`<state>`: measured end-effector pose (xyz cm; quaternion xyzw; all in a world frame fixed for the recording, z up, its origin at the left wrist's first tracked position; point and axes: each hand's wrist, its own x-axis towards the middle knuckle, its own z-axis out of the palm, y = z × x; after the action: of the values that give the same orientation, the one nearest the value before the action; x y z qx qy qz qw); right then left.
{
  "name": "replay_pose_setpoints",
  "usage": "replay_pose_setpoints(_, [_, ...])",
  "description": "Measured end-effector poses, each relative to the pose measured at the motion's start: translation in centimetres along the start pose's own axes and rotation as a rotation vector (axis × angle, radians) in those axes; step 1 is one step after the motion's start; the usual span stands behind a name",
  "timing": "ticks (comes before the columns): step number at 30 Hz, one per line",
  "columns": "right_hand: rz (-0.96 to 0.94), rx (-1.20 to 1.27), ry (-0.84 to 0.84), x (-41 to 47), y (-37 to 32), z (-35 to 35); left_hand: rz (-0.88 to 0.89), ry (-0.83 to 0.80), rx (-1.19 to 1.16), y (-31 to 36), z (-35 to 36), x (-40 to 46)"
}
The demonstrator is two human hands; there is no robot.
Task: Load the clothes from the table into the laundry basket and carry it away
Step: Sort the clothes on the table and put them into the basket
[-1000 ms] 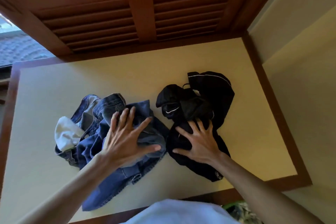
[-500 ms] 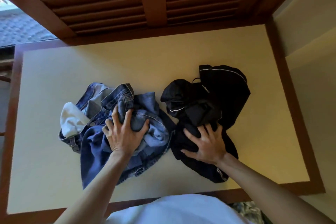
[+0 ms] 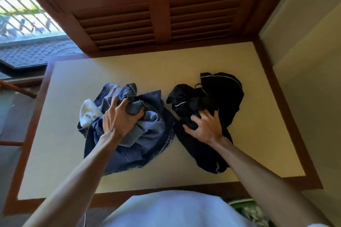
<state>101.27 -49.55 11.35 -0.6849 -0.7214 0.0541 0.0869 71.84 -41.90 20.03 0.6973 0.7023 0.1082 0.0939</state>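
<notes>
Two heaps of clothes lie side by side on a cream table [image 3: 114, 72] with a brown wooden border. On the left is a crumpled pile of blue denim [image 3: 145, 140] with a white cloth [image 3: 89, 112] tucked at its left side. My left hand [image 3: 120, 118] has its fingers bunched into the denim's upper folds. To the right lies a black garment [image 3: 221, 96] with thin white piping. My right hand [image 3: 206, 125] presses on its middle, fingers curled into the fabric. No laundry basket is clearly in view.
Brown louvred wooden shutters [image 3: 158, 24] rise behind the table's far edge. A cream wall [image 3: 304, 61] runs along the right side. A window with bars [image 3: 20, 11] is at the far left. Something green and patterned [image 3: 247, 210] shows on the floor, bottom right.
Both hands went from lying flat with spread fingers on the clothes to clutching them. My left hand has gathered a fistful of denim; my right fingers have curled into the black fabric.
</notes>
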Motion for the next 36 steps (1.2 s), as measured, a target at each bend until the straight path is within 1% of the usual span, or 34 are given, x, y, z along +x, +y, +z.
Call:
replay_pose_setpoints(4, [0.228,0.102,0.137,-3.0,-1.0,-2.7,0.042,0.079,-0.099,0.4,-3.6,-2.5])
replay_pose_setpoints(7, [0.379,0.159,0.32,-5.4,-2.2,-5.1,0.1,0.121,-0.171,0.9,-5.6,-3.9])
replay_pose_setpoints(12, [0.544,0.153,0.666,-10.3,-5.2,-10.3,0.303,0.051,-0.358,2.5,-7.9,-5.5])
replay_pose_setpoints(16, [0.679,0.176,0.852,-15.4,-7.9,-14.8,0.471,0.036,-0.518,4.6,-10.8,-7.4])
replay_pose_setpoints(20, [0.804,0.184,0.949,-21.7,-9.5,-18.5,0.674,0.061,-0.638,8.1,-13.6,-9.7])
replay_pose_setpoints(25, [0.971,0.261,1.148,-31.3,-10.7,-21.6,0.881,-0.005,-0.741,13.3,-15.5,-15.4])
replay_pose_setpoints(28, [1.04,0.265,1.19,-37.4,-10.4,-23.1,0.998,-0.013,-0.781,15.6,-15.9,-19.2])
replay_pose_setpoints(32, [1.14,0.32,1.221,-45.5,-9.0,-24.2,1.076,-0.005,-0.813,18.5,-16.8,-23.9])
replay_pose_setpoints(36, [1.203,0.413,1.217,-51.5,-7.3,-23.6,1.05,-0.022,-0.876,21.7,-17.4,-28.4])
